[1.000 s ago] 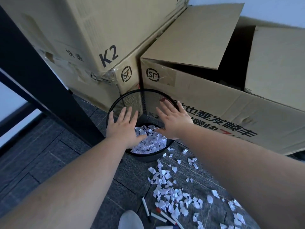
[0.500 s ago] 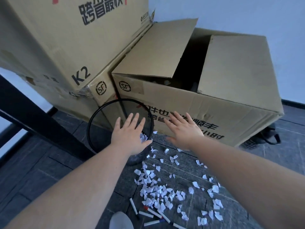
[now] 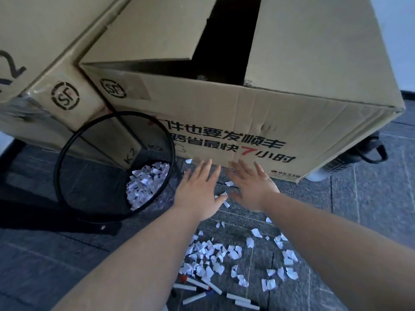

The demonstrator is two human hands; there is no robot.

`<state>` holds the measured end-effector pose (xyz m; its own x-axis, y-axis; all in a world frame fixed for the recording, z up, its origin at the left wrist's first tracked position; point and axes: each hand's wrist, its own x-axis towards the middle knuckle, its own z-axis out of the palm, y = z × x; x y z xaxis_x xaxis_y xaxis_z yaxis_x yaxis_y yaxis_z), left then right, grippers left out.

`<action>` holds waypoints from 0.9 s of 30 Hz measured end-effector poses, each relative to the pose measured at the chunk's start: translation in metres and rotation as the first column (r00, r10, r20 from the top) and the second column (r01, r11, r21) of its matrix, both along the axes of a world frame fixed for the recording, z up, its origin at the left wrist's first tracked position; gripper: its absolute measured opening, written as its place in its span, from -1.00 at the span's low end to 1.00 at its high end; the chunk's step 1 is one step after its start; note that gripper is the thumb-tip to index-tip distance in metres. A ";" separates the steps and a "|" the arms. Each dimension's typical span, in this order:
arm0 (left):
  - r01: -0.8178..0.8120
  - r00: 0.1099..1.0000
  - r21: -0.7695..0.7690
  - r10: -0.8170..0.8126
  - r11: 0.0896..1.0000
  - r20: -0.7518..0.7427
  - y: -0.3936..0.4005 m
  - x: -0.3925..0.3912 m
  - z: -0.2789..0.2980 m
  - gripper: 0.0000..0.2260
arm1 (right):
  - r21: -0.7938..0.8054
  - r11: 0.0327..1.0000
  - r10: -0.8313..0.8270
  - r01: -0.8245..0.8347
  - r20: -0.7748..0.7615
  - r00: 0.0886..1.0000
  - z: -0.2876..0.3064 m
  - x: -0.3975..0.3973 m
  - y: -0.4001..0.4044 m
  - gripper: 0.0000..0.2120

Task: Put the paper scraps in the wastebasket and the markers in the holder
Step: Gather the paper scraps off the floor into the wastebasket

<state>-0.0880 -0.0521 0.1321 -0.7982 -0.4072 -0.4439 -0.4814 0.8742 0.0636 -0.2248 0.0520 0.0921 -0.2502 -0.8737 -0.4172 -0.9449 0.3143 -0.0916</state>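
paper scraps (image 3: 215,257) litter the floor (image 3: 370,209) beside the mesh wastebasket (image 3: 67,187), markers (image 3: 202,288) below them. left hand (image 3: 199,189) and right hand (image 3: 251,187) hover flat-fingered, empty. a careless sweep could scatter scraps under the cardboard box (image 3: 247,122) or tip the wastebasket.
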 end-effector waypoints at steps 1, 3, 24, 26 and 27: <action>-0.007 1.000 0.010 0.007 1.000 0.011 -0.001 -0.004 -0.013 -0.32 | 0.013 1.000 -0.006 0.006 0.009 1.000 -0.012 -0.001 -0.002 -0.35; -0.020 0.999 0.012 0.019 1.000 0.037 -0.005 -0.010 -0.040 -0.33 | 0.038 0.999 -0.013 0.011 0.027 1.000 -0.037 -0.004 -0.007 -0.36; -0.351 0.936 -0.014 0.351 0.936 -0.034 -0.074 -0.045 -0.188 -0.35 | -0.026 1.000 -0.012 0.015 0.120 0.993 -0.163 -0.018 -0.054 -0.39; -0.359 0.933 0.004 0.359 0.933 -0.027 -0.075 -0.046 -0.190 -0.35 | -0.031 0.999 -0.019 0.023 0.125 0.992 -0.166 -0.017 -0.057 -0.39; -0.360 0.933 0.011 0.360 0.933 -0.029 -0.076 -0.047 -0.191 -0.34 | -0.033 0.999 -0.022 0.026 0.127 0.992 -0.167 -0.015 -0.058 -0.39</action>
